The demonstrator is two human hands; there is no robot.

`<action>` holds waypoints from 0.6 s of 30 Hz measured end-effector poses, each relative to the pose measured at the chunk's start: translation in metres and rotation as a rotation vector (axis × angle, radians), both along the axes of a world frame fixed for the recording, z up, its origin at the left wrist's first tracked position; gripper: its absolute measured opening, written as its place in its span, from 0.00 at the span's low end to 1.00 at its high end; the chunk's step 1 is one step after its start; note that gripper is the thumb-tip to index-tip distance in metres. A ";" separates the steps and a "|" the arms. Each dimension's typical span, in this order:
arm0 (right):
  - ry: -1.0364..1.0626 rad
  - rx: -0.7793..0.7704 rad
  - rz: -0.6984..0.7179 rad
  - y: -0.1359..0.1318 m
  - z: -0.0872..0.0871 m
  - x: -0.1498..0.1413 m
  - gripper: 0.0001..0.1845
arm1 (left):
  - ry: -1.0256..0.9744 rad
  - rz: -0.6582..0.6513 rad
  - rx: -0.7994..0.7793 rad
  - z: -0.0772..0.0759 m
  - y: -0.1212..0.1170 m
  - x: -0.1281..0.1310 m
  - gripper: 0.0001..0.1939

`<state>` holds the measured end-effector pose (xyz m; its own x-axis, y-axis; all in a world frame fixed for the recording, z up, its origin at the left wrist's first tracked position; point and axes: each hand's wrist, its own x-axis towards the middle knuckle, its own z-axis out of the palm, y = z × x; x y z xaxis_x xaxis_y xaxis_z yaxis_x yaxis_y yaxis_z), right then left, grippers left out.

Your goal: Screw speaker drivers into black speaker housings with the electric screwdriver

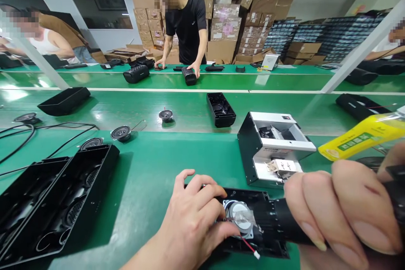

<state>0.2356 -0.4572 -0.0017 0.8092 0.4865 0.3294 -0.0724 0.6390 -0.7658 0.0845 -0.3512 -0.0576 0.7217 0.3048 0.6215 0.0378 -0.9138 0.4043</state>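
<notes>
A round speaker (239,215) with a silver back lies in a black plastic panel (253,195) on the green bench in front of me. My left hand (196,215) has its fingers curled over the panel and speaker, its thumb at the speaker's lower rim. A red-and-white wire with a small white plug (256,255) trails from the speaker. Close to the camera, my right hand (344,206) is wrapped round a black electric screwdriver (284,219). The tool's front end points left toward the speaker's right edge; I cannot make out its tip.
A screw feeder box (249,152) stands behind the panel, with a yellow bottle (357,135) to its right. Black speaker housings (91,185) sit at left. Loose speakers (122,133) and a black shell (220,109) lie beyond. Across the bench, a person (190,21) handles another housing.
</notes>
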 end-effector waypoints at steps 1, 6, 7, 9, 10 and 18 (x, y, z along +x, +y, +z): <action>-0.002 0.017 -0.059 0.002 0.004 -0.003 0.04 | -0.001 0.001 -0.001 0.000 0.000 0.000 0.17; -0.012 0.095 0.054 0.003 0.000 -0.001 0.13 | -0.019 0.012 0.003 -0.002 0.000 0.001 0.17; -0.010 0.117 0.099 0.002 -0.004 0.001 0.13 | -0.012 0.013 0.002 -0.002 0.000 0.001 0.17; -0.005 0.149 0.149 0.001 -0.010 0.005 0.14 | 0.003 0.008 0.001 -0.003 0.000 0.001 0.17; -0.001 0.158 0.157 0.000 -0.012 0.007 0.15 | 0.011 0.003 0.001 -0.003 0.001 0.001 0.18; -0.018 0.182 0.303 -0.001 -0.014 0.013 0.15 | 0.047 -0.041 -0.004 -0.008 0.001 -0.002 0.15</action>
